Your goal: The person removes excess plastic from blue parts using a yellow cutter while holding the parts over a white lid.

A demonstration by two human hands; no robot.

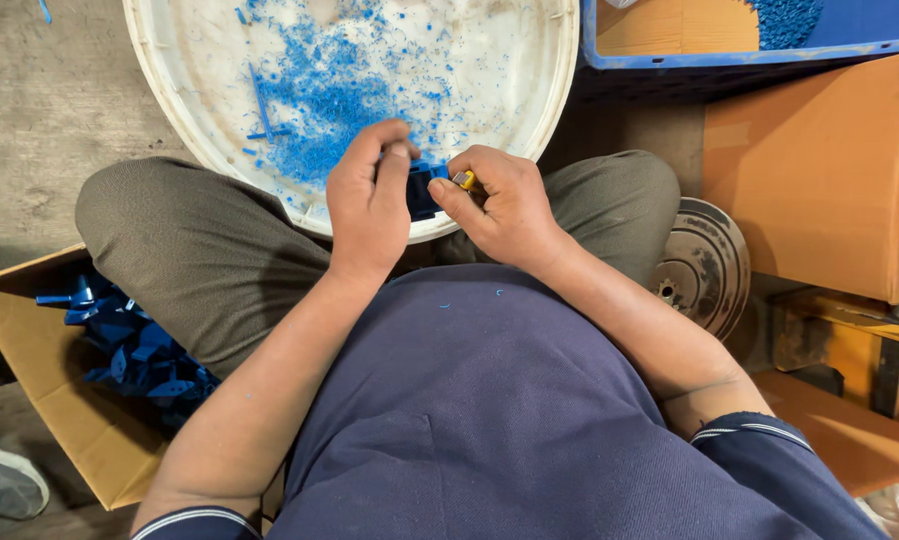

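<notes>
A person sits cross-legged on the floor. A big white tub (184, 120) sits in front of the knees, and it is dusted with blue shavings (319, 110).

The left hand (369, 195) is just at the near rim of the tub. It is closed around a small blue plastic part (424, 190), with the fingers curled over the top and the thumb pressing on the side. The right hand (499, 205) is beside it, also at the near rim of the tub. It pinches a small tool with a yellow handle (465, 180) between the thumb and a finger. The tip of the tool touches the blue part. The blade itself is hidden, so its shape cannot be told.

To the left of the tub, by the person's knee, an open cardboard box (39, 390) holds a heap of blue parts (134, 350). To the right of the tub stand a blue crate (729, 52), a big brown box (819, 170) and a round metal disc (709, 265).

What could go wrong? The tool sits very close to the fingers of the left hand. If the tool slips off the hard plastic, it could nick a finger. If the left hand grips too loosely, the small part could twist or pop out. Shavings could also miss the tub and land on the shirt; a few blue specks lie there already.
</notes>
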